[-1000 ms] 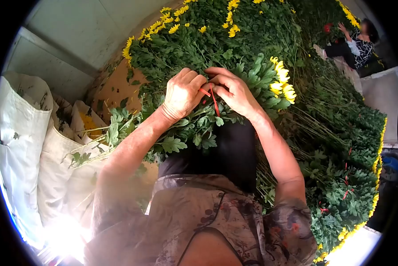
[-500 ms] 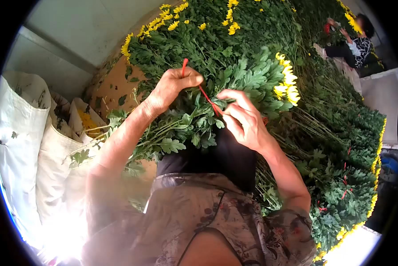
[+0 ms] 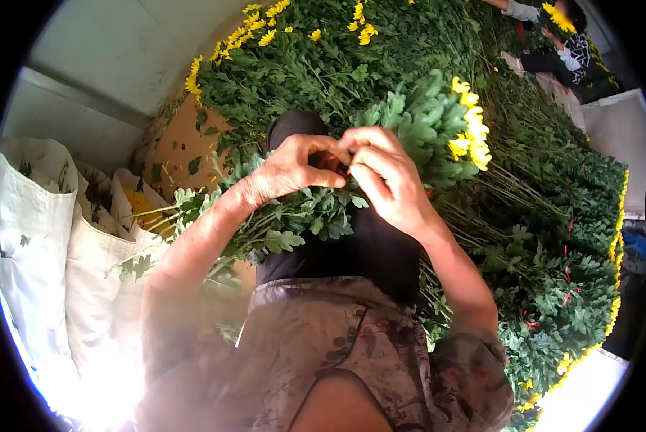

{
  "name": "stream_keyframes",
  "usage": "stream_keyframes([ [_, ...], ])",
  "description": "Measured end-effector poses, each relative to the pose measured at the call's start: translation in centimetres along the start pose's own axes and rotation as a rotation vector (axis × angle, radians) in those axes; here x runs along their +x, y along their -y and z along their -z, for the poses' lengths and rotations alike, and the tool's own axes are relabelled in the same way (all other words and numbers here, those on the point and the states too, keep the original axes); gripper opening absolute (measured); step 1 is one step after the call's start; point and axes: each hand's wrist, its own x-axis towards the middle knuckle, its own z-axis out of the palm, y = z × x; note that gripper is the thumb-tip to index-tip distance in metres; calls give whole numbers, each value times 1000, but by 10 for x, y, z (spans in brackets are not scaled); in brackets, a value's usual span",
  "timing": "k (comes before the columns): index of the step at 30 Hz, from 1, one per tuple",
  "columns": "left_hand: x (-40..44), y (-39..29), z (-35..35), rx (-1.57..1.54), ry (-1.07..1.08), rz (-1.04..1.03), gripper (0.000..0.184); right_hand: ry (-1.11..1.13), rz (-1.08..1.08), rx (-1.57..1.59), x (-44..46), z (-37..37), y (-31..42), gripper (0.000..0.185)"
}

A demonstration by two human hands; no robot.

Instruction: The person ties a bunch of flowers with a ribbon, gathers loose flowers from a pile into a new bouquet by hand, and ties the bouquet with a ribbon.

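Note:
A leafy bunch with yellow flowers (image 3: 474, 124) at its right end lies across my lap, its cut stems pointing left. My left hand (image 3: 300, 164) is closed over the middle of the bunch, fingertips pinched together. Meeting it there, my right hand (image 3: 386, 171) has its thumb and fingers pinched too. Between the fingertips only a small bit of the red tie (image 3: 348, 172) shows; the rest is hidden by the fingers and leaves.
White sacks (image 3: 31, 216) stand at the left by a wall. Piled flower stems (image 3: 539, 209) fill the back and right, some with red ties. At the far upper right a co-worker (image 3: 571, 54) sits holding a yellow bunch.
My left hand has moved right and down to meet my right hand, and the red tie stretched between them is now mostly hidden. A dark trouser knee shows behind. The co-worker's arm is stretched out.

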Motion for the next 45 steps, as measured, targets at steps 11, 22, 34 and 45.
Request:
stream_keyframes([
  [11,-2,10,1,-409,-188,10,13,201,-69,-533,-2,13,1,11],
  [22,7,21,28,-411,115,25,17,161,-184,-220,-1,-12,-8,17],
  [34,6,17,25,-354,73,44,12,155,-293,-116,2,-15,-22,12],
  [45,4,10,-21,453,-531,-372,14,215,-303,-52,3,-6,-18,11],
])
